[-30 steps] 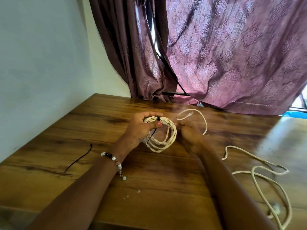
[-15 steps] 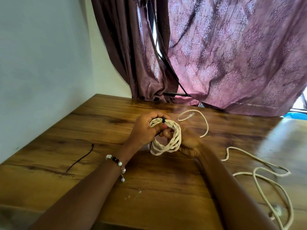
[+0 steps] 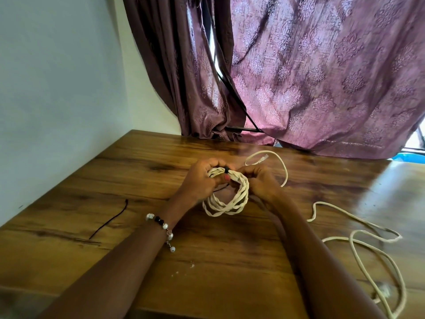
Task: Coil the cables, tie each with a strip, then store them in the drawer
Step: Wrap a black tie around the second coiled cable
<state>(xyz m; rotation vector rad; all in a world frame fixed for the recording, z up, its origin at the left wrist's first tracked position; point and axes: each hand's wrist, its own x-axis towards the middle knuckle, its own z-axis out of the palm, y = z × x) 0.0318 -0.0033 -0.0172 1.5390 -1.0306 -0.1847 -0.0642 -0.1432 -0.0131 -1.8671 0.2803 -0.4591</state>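
The coil (image 3: 227, 196) of cream cable sits mid-frame, gripped at its top by the left hand (image 3: 202, 180) and the right hand (image 3: 259, 180), fingers of both curled round the strands. A black strip (image 3: 227, 170) wraps the bundle between them. The coil's lower loops hang toward the worktop (image 3: 142, 171). A spare strip (image 3: 109, 221) lies at left; a loose cable (image 3: 358, 238) sprawls lower right.

Both forearms reach up from bottom edge, converging at frame centre. Left hand (image 3: 199, 180) curled, fingers over top of coil (image 3: 226, 196), thumb with painted nail pressed at its front. Right hand (image 3: 259, 180) curled beside it, gripping coil's right side. Knuckles close together.
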